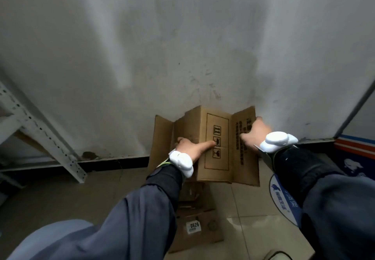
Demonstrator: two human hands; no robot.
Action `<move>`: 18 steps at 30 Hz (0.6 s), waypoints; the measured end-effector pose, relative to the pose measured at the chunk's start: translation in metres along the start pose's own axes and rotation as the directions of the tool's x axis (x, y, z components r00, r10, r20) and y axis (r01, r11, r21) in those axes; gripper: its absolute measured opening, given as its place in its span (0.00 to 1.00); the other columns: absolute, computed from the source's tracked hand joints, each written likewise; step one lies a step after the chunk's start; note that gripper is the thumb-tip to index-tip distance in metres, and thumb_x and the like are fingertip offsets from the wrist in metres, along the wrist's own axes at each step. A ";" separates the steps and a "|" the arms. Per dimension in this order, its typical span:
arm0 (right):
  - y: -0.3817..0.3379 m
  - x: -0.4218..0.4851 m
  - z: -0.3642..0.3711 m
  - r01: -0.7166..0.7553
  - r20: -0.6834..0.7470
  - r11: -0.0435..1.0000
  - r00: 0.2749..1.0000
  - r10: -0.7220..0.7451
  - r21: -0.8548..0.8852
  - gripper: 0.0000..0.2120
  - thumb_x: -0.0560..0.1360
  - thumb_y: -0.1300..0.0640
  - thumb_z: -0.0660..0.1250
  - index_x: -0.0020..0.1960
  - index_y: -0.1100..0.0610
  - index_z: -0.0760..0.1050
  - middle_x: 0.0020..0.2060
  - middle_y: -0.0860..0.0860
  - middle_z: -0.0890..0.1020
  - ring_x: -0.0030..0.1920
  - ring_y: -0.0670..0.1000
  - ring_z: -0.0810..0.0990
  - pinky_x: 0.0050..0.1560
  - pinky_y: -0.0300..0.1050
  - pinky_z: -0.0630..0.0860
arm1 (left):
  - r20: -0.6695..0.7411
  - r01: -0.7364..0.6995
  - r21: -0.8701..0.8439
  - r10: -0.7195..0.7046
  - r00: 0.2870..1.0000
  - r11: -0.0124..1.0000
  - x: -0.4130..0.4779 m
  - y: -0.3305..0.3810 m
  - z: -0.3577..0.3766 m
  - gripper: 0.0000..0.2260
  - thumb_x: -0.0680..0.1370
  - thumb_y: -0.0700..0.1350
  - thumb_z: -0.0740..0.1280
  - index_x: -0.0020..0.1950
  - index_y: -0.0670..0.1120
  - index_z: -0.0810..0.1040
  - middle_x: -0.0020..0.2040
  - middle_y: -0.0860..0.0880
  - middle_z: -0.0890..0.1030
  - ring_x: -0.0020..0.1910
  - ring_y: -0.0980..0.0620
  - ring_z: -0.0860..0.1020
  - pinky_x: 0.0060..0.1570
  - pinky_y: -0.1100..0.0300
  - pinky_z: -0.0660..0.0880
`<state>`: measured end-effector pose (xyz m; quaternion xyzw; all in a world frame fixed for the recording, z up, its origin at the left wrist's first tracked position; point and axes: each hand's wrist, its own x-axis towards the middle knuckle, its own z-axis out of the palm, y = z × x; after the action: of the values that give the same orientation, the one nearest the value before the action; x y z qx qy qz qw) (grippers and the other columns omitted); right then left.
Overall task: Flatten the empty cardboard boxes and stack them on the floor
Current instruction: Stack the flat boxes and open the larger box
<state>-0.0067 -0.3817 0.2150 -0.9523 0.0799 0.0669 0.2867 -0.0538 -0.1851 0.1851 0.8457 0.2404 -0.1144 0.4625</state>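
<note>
A flattened brown cardboard box (217, 164) with printed handling symbols stands upright against the grey wall, its flaps spread out. My left hand (189, 147) grips its left part, thumb across the front face and fingers behind the edge. My right hand (256, 135) holds the right flap near its outer edge, thumb on the front. Below it, another flattened cardboard box (205, 231) with a white label reading 0626 lies on the tiled floor, partly hidden by my left sleeve.
A white perforated metal shelf post (43, 132) leans at the left by the wall. A round blue floor sticker (283, 198) lies at the right, and a blue and orange panel (355, 148) stands beyond it. A black baseboard (113, 163) runs along the wall.
</note>
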 end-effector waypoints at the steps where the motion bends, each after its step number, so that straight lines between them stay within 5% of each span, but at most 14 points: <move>1: -0.005 -0.006 -0.001 -0.041 -0.074 0.999 0.997 0.039 -0.029 0.30 0.69 0.55 0.70 0.67 0.62 0.65 0.60 0.62 0.75 0.58 0.63 0.77 0.59 0.53 0.76 | -0.081 -0.012 0.109 0.021 0.996 0.994 -0.002 0.004 0.003 0.64 0.60 0.72 0.74 0.80 0.35 0.49 0.76 0.39 0.67 0.72 0.40 0.70 0.71 0.50 0.68; 3: -0.015 -0.014 -0.001 -0.024 -0.292 0.997 0.956 0.002 -0.071 0.32 0.71 0.57 0.71 0.70 0.64 0.62 0.65 0.63 0.69 0.64 0.65 0.72 0.62 0.55 0.71 | -0.226 0.000 0.256 0.060 0.972 0.967 -0.012 0.008 0.008 0.62 0.61 0.73 0.72 0.79 0.35 0.51 0.76 0.39 0.64 0.73 0.38 0.68 0.70 0.47 0.68; 5: -0.023 -0.016 0.002 0.154 -0.347 0.983 0.920 -0.181 -0.104 0.33 0.72 0.53 0.69 0.72 0.62 0.62 0.66 0.62 0.67 0.65 0.65 0.70 0.64 0.55 0.69 | -0.303 0.002 0.383 0.124 0.945 0.924 -0.020 0.010 0.014 0.60 0.59 0.75 0.70 0.77 0.38 0.55 0.75 0.40 0.65 0.72 0.38 0.68 0.68 0.43 0.69; 8: -0.032 -0.019 0.011 0.395 -0.162 0.918 0.905 -0.393 -0.025 0.33 0.74 0.44 0.68 0.75 0.51 0.62 0.69 0.59 0.67 0.66 0.62 0.72 0.68 0.52 0.70 | -0.259 -0.043 0.569 0.228 0.939 0.822 -0.025 0.003 0.023 0.60 0.58 0.78 0.67 0.77 0.41 0.56 0.77 0.40 0.62 0.74 0.37 0.64 0.68 0.39 0.65; 12: -0.033 -0.025 0.023 0.481 0.032 0.872 0.877 -0.480 -0.092 0.34 0.69 0.36 0.69 0.73 0.40 0.64 0.73 0.56 0.64 0.70 0.60 0.69 0.69 0.51 0.69 | -0.164 -0.114 0.744 0.346 0.924 0.659 -0.026 -0.012 0.025 0.58 0.62 0.77 0.66 0.79 0.42 0.52 0.76 0.41 0.59 0.74 0.36 0.61 0.69 0.39 0.62; 18: -0.024 -0.015 0.025 0.449 0.290 0.872 0.875 -0.387 -0.194 0.39 0.62 0.41 0.79 0.69 0.46 0.68 0.63 0.57 0.73 0.61 0.59 0.76 0.58 0.44 0.75 | 0.033 -0.260 0.869 0.474 0.880 0.421 -0.017 -0.031 0.013 0.57 0.62 0.71 0.73 0.79 0.47 0.48 0.73 0.43 0.58 0.72 0.38 0.60 0.72 0.38 0.58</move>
<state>-0.0187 -0.3462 0.2097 -0.9601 -0.1743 0.1284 0.1771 -0.0839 -0.1873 0.1623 0.9993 0.0097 -0.0202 -0.0300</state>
